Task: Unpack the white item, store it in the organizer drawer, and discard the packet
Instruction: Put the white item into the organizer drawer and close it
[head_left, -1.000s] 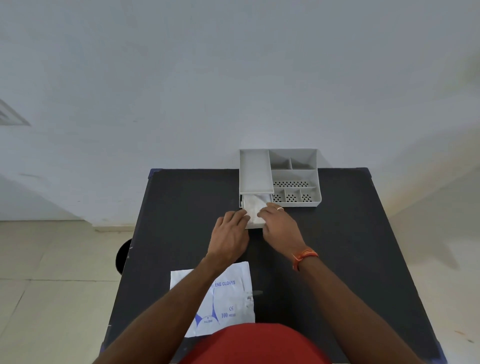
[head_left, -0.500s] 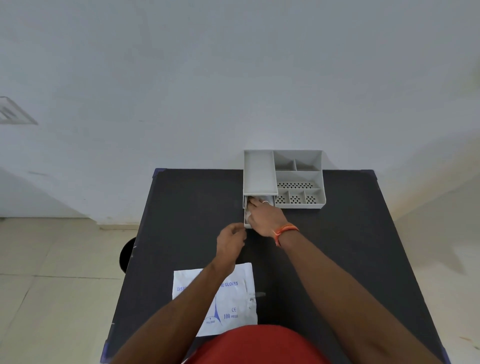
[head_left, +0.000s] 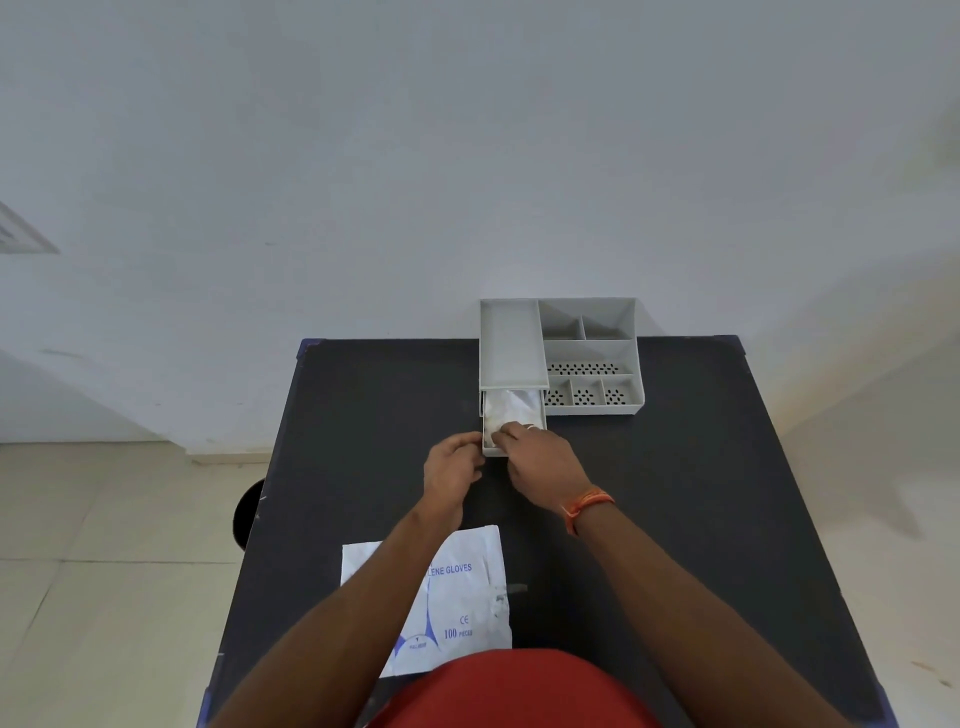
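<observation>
A grey organizer (head_left: 592, 353) stands at the table's far edge, its drawer (head_left: 493, 451) pulled out toward me. Crumpled white gloves (head_left: 511, 405) lie inside the drawer. My right hand (head_left: 540, 460) reaches over the drawer's front, fingertips pressing on the gloves. My left hand (head_left: 453, 470) sits at the drawer's left front corner, fingers curled against its wall. The white glove packet (head_left: 462, 597) with blue print lies flat on the table near me, partly under my left forearm.
The black table (head_left: 701, 493) stands against a white wall. A dark round object (head_left: 244, 512) shows on the tiled floor beside the table's left edge. My red shirt fills the bottom of the view.
My right hand has drawn back from deep in the drawer to its front part. My left hand has come up to the drawer's left corner. The gloves show in the drawer.
</observation>
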